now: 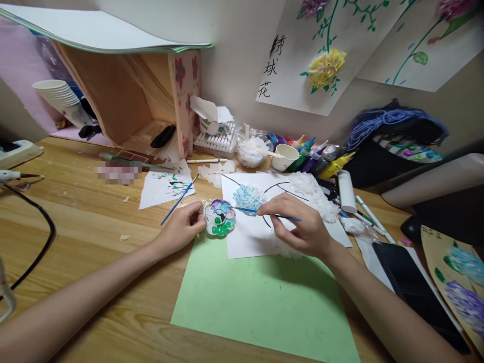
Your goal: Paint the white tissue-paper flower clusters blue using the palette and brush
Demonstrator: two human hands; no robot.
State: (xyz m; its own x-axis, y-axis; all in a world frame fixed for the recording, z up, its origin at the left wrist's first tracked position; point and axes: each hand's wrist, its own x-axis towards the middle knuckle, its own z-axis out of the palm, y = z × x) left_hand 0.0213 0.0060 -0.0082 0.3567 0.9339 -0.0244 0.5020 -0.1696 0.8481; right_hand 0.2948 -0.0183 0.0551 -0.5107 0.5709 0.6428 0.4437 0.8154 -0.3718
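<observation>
My left hand (pixel 188 220) pinches the left edge of a small flower-shaped paint palette (pixel 226 228), whose wells hold green, purple, blue and pink paint. Between the fingers of my right hand (pixel 297 222) is a thin blue paintbrush (pixel 247 209), its tip over the palette's right edge. Under and behind the right hand lies a white sheet (pixel 245 247) with black branch lines. On it sits a ruffled paper flower (pixel 249 196) tinted light blue, with white ruffled clusters (pixel 304 184) to its right. A green sheet (pixel 260 302) lies beneath, nearer to me.
A second blue brush (pixel 179 199) rests by a paint-smeared paper scrap (pixel 166 189). Behind stand a paper cup (pixel 284 157), a bowl of white paper pieces (pixel 251 154) and paint bottles (pixel 310 160). A black phone-like slab (pixel 412 287) lies right; an open cardboard box (pixel 128 96) stands back left.
</observation>
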